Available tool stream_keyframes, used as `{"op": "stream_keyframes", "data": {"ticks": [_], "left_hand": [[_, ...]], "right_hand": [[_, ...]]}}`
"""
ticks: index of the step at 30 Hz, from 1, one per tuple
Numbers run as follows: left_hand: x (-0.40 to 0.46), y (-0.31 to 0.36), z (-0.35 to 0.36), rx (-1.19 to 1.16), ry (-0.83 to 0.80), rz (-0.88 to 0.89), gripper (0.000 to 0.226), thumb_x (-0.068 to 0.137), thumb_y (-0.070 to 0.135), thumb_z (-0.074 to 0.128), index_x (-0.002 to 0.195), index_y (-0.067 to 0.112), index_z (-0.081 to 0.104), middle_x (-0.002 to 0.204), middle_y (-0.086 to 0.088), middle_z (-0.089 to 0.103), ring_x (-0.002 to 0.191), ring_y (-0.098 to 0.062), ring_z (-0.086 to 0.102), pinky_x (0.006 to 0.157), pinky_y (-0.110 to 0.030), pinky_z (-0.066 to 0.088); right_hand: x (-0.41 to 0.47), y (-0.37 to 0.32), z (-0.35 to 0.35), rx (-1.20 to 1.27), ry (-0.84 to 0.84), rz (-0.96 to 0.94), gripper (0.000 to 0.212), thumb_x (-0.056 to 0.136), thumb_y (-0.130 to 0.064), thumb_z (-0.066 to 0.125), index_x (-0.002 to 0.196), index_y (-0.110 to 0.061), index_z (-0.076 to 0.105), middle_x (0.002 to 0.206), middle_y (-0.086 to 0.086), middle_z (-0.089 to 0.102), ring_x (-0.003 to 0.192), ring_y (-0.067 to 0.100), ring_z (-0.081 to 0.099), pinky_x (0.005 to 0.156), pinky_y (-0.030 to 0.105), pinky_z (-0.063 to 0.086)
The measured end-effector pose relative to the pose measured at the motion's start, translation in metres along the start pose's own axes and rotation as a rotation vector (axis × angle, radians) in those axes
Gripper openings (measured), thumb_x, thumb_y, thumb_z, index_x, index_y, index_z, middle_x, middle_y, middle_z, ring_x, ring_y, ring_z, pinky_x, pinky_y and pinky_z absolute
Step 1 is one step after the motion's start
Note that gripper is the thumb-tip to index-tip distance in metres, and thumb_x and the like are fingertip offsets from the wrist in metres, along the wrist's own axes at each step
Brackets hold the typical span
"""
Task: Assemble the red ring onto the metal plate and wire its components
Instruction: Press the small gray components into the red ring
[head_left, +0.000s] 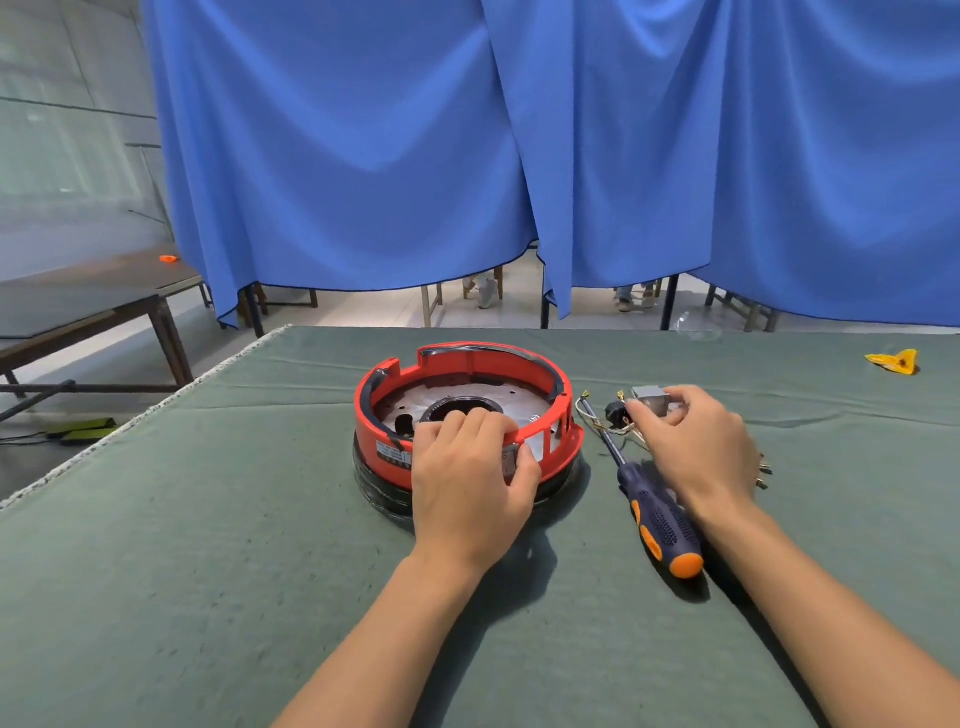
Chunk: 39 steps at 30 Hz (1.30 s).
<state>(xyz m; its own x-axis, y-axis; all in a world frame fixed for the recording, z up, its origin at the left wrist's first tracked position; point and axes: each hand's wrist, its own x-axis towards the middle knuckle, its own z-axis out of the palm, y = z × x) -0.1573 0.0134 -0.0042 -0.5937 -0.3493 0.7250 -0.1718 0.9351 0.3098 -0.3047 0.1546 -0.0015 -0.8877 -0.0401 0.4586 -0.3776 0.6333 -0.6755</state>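
Two bare hands work on a table covered with a grey-green cloth (208, 545). The red ring (467, 364) sits near the middle of the tabletop, closer to the far edge than the near one, around a round metal plate (514, 402) with a dark central hole; a black base shows beneath the ring along its near side. The left hand (470, 478) grips the ring's near wall, fingers curled over the rim to the inside and thumb pressed against the outer face, covering part of a label there.

Just right of the ring lies a loose cluster of wired components (615, 415): a black knob-like part, thin pale wires with small metal terminals, and a grey metal block. The right hand (696, 441) reaches over this cluster with fingers curled onto the grey block, pinching it; the hand hides most of the block and the wires behind it, so how firmly it holds cannot be told.

One screwdriver (657, 514) with a dark blue and orange handle lies between the two hands, its shaft pointing toward the wires and its handle partly under the right wrist. An orange-yellow scrap (896, 361) lies near the far right corner. Blue curtains (519, 156) hang beyond the far edge, and another table (78, 306) stands to the left.
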Motion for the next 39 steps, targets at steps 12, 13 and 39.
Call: {"op": "stream_keyframes", "data": {"ticks": [12,13,39], "left_hand": [[0.005,-0.009,-0.01,-0.103,-0.058,-0.017,0.019,0.074,0.025,0.058,0.084,0.013,0.069,0.083,0.003,0.068,0.081,-0.021,0.061,0.078,-0.035,0.039],[0.002,-0.009,-0.01,-0.114,-0.058,-0.017,0.019,0.074,0.024,0.058,0.085,0.014,0.069,0.083,0.003,0.068,0.08,-0.021,0.061,0.078,-0.036,0.04],[0.006,-0.012,-0.012,-0.211,-0.094,0.014,0.034,0.063,0.007,0.052,0.092,0.012,0.07,0.092,0.001,0.069,0.091,-0.018,0.061,0.089,-0.026,0.032]], "right_hand": [[-0.061,-0.038,-0.019,0.505,-0.082,-0.018,0.028,0.064,-0.037,0.068,0.088,-0.024,0.063,0.075,-0.005,0.067,0.071,0.02,0.065,0.07,0.044,0.055],[-0.064,-0.039,-0.017,0.478,-0.094,-0.049,0.027,0.064,-0.035,0.069,0.088,-0.027,0.062,0.078,-0.005,0.066,0.073,0.02,0.064,0.069,0.041,0.055],[-0.086,-0.045,0.0,0.101,-0.308,-0.511,0.044,0.081,-0.025,0.066,0.119,-0.044,0.054,0.074,-0.015,0.066,0.062,0.003,0.053,0.056,0.004,0.032]]}}
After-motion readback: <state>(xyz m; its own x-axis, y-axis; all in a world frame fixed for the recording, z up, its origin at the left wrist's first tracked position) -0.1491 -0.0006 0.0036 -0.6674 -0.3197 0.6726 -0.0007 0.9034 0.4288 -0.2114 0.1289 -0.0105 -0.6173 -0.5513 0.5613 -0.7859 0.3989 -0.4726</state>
